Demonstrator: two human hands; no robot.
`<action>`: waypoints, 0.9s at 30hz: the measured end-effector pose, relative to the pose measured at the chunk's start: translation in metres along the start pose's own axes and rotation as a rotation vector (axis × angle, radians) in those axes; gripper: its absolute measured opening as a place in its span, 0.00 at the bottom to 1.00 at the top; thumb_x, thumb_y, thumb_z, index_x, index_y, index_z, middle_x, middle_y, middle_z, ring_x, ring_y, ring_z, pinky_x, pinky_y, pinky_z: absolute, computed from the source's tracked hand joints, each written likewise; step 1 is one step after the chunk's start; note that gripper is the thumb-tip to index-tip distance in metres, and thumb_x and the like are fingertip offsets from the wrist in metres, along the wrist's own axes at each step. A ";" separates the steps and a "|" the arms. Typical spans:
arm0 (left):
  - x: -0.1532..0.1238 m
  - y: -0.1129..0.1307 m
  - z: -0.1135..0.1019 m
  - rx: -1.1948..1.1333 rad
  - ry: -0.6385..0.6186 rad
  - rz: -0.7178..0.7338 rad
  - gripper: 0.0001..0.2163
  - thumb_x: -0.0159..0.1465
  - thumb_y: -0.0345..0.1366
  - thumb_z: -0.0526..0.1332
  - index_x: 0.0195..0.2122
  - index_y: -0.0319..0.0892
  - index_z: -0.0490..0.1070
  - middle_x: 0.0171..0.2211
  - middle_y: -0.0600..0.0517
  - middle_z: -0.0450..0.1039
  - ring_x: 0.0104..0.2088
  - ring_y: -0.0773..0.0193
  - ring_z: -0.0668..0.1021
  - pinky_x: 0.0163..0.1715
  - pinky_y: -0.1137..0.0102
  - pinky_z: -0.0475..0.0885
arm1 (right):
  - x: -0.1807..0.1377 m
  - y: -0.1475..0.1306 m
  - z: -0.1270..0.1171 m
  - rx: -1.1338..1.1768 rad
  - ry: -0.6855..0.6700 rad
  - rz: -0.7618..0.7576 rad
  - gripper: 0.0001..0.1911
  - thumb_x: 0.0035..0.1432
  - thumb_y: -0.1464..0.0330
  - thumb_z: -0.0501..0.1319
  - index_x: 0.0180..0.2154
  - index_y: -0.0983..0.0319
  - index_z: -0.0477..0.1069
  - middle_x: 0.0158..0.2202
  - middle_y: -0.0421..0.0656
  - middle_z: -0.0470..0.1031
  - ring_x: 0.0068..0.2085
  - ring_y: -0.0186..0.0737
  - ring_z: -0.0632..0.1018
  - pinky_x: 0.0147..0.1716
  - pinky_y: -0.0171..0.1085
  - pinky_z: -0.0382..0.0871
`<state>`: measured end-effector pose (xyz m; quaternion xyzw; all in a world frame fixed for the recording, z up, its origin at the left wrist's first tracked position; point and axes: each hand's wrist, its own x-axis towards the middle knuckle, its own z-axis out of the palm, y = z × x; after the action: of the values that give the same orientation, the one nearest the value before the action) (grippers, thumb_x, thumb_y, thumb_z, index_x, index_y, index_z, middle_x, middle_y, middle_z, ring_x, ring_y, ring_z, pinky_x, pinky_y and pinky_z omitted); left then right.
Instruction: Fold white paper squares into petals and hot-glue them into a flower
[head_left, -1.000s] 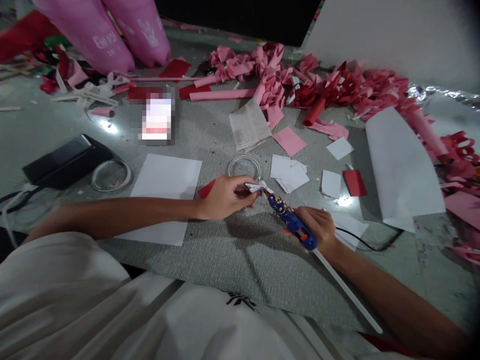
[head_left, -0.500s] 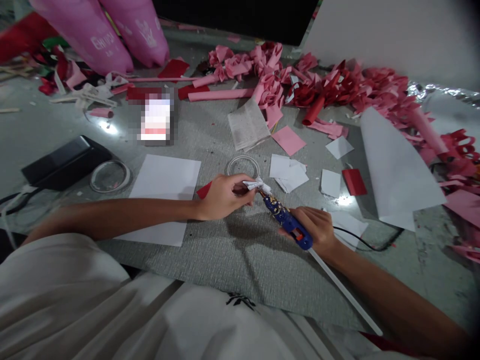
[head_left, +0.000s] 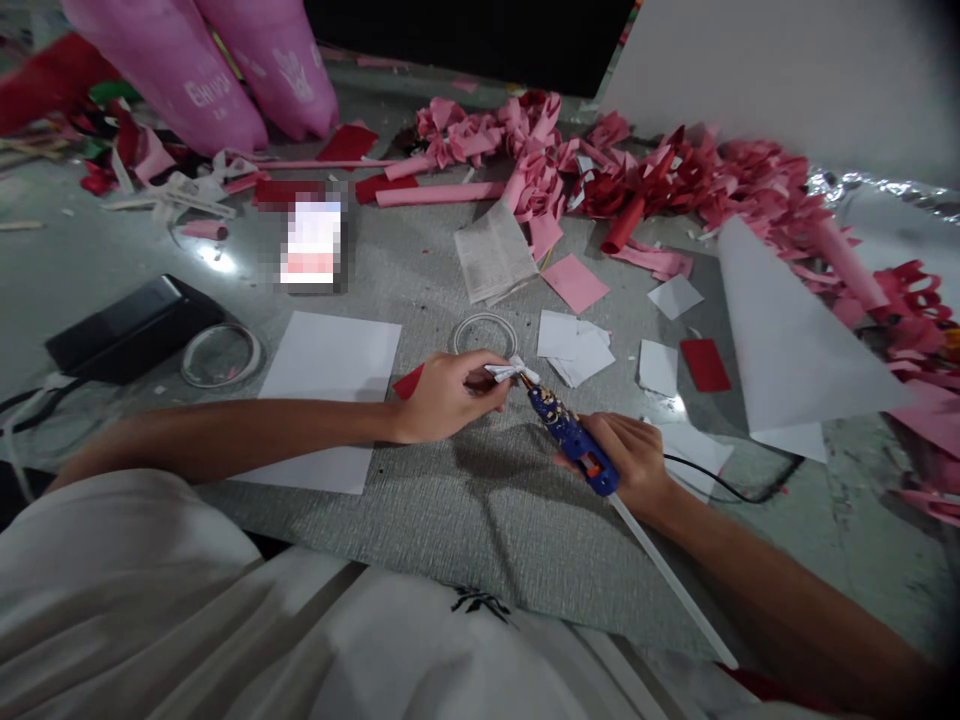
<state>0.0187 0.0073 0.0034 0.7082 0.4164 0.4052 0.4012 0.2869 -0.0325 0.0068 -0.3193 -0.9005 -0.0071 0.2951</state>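
Note:
Between the thumb and fingers of my left hand (head_left: 448,396) is a small folded white paper piece (head_left: 513,371). My right hand (head_left: 622,455) is wrapped round a blue hot glue gun (head_left: 571,440) spotted with dried glue. Its nozzle points up and left, at or against the paper piece; contact is too small to tell. A long white glue stick (head_left: 675,583) sticks out of the gun's back end. The black cord (head_left: 720,485) runs off to the right. Just beyond my left hand lies a white ring (head_left: 485,318).
White paper squares (head_left: 574,345), a pink square (head_left: 575,283) and a red piece (head_left: 705,365) lie ahead. A white sheet (head_left: 330,350) is under my left forearm. Pink and red paper curls (head_left: 720,190) line the back. Left are a black box (head_left: 127,325) and pink bottles (head_left: 225,75).
The glue gun has shifted very slightly in my right hand, and its glue stick's tail end has swung a little to the left. My left hand stays nearly still with the paper piece.

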 end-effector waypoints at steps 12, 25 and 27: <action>0.002 -0.001 0.001 -0.154 0.008 -0.056 0.09 0.67 0.38 0.67 0.44 0.39 0.78 0.28 0.52 0.83 0.27 0.65 0.84 0.30 0.75 0.80 | 0.001 0.000 -0.003 0.027 -0.007 -0.038 0.10 0.68 0.63 0.64 0.42 0.64 0.70 0.24 0.41 0.73 0.23 0.36 0.73 0.25 0.36 0.62; 0.000 0.000 0.000 -0.042 -0.033 0.007 0.09 0.66 0.35 0.66 0.45 0.38 0.78 0.30 0.51 0.83 0.30 0.64 0.86 0.32 0.75 0.80 | -0.001 0.002 0.000 0.004 0.010 -0.012 0.10 0.66 0.67 0.65 0.46 0.63 0.70 0.29 0.44 0.79 0.26 0.38 0.77 0.28 0.35 0.66; 0.000 0.000 0.000 -0.047 -0.039 0.000 0.08 0.66 0.35 0.66 0.45 0.39 0.78 0.30 0.51 0.84 0.31 0.64 0.86 0.32 0.76 0.80 | 0.000 0.002 0.000 0.015 0.002 -0.010 0.10 0.66 0.66 0.65 0.46 0.63 0.70 0.28 0.44 0.79 0.26 0.38 0.77 0.28 0.36 0.66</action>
<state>0.0183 0.0073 0.0033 0.7063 0.3987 0.4012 0.4258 0.2884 -0.0312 0.0062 -0.3126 -0.9017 -0.0020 0.2986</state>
